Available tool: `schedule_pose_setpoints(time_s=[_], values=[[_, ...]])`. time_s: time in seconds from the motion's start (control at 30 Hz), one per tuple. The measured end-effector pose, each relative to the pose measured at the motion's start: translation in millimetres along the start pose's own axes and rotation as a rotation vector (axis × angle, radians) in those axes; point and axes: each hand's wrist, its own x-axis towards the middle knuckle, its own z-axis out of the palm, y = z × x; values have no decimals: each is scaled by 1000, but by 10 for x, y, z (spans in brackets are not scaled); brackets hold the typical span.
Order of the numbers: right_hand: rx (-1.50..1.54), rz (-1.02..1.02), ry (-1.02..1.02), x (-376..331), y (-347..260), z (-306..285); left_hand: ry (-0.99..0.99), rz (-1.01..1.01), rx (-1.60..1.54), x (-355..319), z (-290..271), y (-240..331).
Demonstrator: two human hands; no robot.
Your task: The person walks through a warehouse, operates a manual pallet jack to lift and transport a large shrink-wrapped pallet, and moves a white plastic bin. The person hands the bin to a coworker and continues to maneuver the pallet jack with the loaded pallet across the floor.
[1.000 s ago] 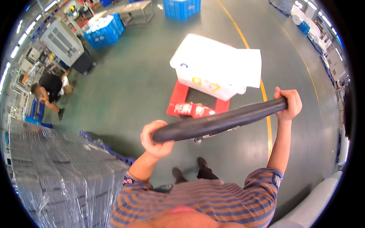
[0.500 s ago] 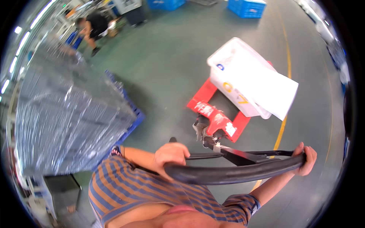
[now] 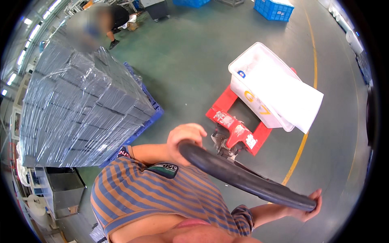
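Observation:
A red pallet truck (image 3: 233, 127) stands ahead of me, its black looped handle (image 3: 243, 176) slanting across in front of my body. My left hand (image 3: 185, 139) is closed round the left end of the handle. At the lower right end, my right hand (image 3: 310, 206) is wrapped round the grip. A white plastic tub (image 3: 259, 103) with yellow markings rests on the truck's forks. Across the tub's top lies a large white sheet (image 3: 289, 97), overhanging its right side. The sheet hides most of the tub's inside.
At left, film-wrapped grey boxes (image 3: 85, 109) are stacked on a blue pallet (image 3: 158, 113). A person (image 3: 117, 18) bends behind the stack. Blue crates (image 3: 273, 10) stand far ahead. A metal cabinet (image 3: 63, 192) is at lower left, and a yellow floor line (image 3: 300, 156) runs on the right.
The handle has swung round: its right end, with my right hand, has come nearer me, and its left end, with my left hand, has moved farther away. Both hands keep hold.

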Motion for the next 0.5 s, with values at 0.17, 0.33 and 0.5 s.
schedule_pose_setpoints(time_s=[0.17,0.33,0.5], values=[[-80,-42,120,-46,-609,-206,-23,-57,-32,520,-222,-439],[-377,-111,189,-132,-1232,79,-48,-71,-105,1015,-400,-1089],[-678,-122,263,-301,-1511,123,-79,-71,-164,1448,-167,-1539]])
